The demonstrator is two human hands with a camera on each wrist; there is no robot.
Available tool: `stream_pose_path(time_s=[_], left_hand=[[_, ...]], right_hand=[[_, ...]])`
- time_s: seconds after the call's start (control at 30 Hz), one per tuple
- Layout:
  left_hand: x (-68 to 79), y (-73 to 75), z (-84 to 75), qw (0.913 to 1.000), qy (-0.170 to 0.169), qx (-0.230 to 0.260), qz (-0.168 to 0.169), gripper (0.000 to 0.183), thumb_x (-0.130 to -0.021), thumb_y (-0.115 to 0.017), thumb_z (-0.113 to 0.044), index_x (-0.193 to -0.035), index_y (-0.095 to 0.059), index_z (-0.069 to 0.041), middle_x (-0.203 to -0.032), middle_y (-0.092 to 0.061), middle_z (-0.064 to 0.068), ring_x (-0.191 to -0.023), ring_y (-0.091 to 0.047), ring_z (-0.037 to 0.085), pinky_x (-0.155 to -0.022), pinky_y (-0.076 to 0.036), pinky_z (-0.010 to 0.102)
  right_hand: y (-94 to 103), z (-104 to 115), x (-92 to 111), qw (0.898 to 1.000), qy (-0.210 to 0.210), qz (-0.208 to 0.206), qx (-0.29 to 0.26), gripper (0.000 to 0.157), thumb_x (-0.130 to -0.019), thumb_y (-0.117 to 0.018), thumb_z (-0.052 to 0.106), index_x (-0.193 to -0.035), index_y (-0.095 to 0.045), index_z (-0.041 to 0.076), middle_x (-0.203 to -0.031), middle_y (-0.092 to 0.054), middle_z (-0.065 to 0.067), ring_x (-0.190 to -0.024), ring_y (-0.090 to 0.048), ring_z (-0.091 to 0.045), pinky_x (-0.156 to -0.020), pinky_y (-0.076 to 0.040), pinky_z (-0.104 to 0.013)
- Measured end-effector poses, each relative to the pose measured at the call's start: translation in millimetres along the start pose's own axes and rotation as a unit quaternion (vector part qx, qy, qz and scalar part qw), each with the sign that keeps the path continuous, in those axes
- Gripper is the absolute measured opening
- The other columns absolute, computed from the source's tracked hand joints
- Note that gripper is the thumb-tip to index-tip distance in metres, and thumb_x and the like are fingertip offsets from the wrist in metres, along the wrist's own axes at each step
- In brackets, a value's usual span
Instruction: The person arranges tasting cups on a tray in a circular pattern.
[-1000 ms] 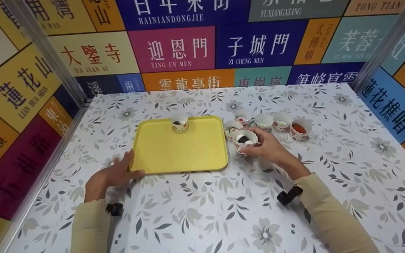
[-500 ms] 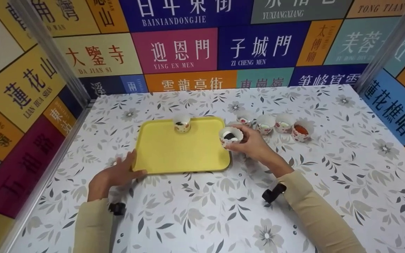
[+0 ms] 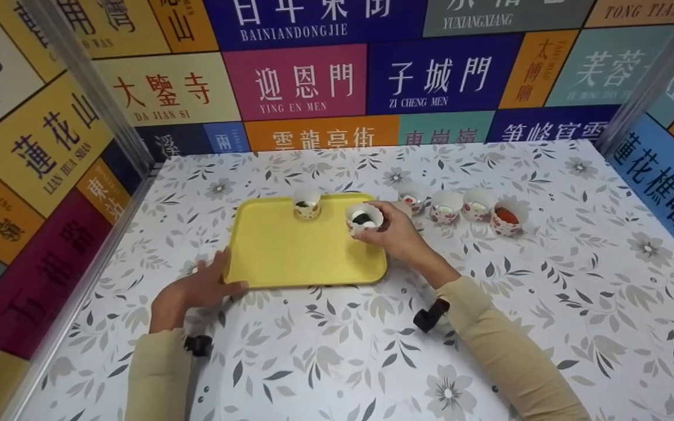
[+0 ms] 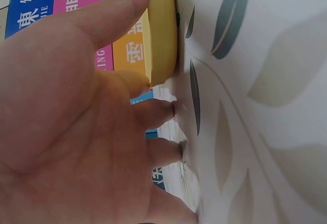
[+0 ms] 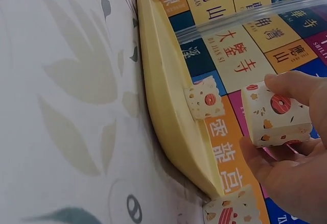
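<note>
My right hand [image 3: 400,235] grips a small patterned paper cup [image 3: 356,228] between thumb and fingers, over the right part of a yellow tray [image 3: 290,257]. Black and white pieces show inside this cup. The right wrist view has the cup's printed side [image 5: 278,114] facing the camera, apart from the tray. Near the tray's far edge stands another paper cup [image 3: 308,211] with something dark in it. At the tray's near left corner, my left hand [image 3: 199,287] touches the rim with thumb and forefinger. Its other fingers spread along the tabletop in the left wrist view.
Several more paper cups stand right of the tray, among them one with orange-red contents [image 3: 506,219] and one with pale contents [image 3: 445,209]. One cup [image 5: 232,211] is close by the tray's end. Flowered cloth [image 3: 325,345] covers the table; a printed wall [image 3: 308,88] rises behind.
My right hand has carried the cup leftward from beside the tray to over its right part. The left hand keeps its place at the tray's corner. The view shifts slightly.
</note>
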State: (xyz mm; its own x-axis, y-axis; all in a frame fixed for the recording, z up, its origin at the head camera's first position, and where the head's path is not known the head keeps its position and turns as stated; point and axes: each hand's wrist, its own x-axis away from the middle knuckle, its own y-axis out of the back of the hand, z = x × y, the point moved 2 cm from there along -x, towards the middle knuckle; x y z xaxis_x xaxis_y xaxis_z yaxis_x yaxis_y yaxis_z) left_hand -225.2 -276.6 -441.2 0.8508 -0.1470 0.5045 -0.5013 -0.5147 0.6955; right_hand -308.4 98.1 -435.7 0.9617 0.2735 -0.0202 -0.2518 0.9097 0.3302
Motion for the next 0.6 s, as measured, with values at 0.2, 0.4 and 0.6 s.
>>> stream_pose_path(time_s=[0.2,0.4,0.6], left_hand=[[-0.6,1.3,-0.2,0.9999,0.008,-0.009,0.003,0.105,-0.094,-0.055,-0.062,-0.16,0.014,-0.018,-0.168,0.017,0.014,-0.151,0.024,0.045,-0.118,0.008,0.071],[-0.1,2.1,-0.1,0.9999,-0.001,-0.014,0.0,0.103,-0.096,-0.054,-0.06,-0.16,0.014,-0.017,-0.168,0.017,0.015,-0.15,0.023,0.046,-0.118,0.008,0.071],[0.8,1.2,-1.1,0.9999,-0.011,-0.003,0.001,0.104,-0.096,-0.055,-0.059,-0.16,0.014,-0.015,-0.167,0.018,0.017,-0.149,0.025,0.048,-0.117,0.008,0.072]], right_hand=[[-15.0,4,-11,0.999,-0.009,-0.016,0.038,0.068,-0.081,-0.083,0.02,-0.141,-0.053,0.012,-0.135,-0.061,-0.011,-0.119,-0.058,-0.023,-0.103,-0.049,-0.037],[-25.7,7,-21,0.999,-0.016,-0.012,0.049,0.07,-0.082,-0.082,0.024,-0.144,-0.051,0.014,-0.137,-0.059,-0.012,-0.124,-0.057,-0.026,-0.109,-0.045,-0.041],[-30.0,5,-30,0.998,-0.032,-0.008,0.059,0.07,-0.082,-0.083,0.027,-0.143,-0.051,0.015,-0.136,-0.059,-0.009,-0.12,-0.056,-0.022,-0.106,-0.046,-0.039]])
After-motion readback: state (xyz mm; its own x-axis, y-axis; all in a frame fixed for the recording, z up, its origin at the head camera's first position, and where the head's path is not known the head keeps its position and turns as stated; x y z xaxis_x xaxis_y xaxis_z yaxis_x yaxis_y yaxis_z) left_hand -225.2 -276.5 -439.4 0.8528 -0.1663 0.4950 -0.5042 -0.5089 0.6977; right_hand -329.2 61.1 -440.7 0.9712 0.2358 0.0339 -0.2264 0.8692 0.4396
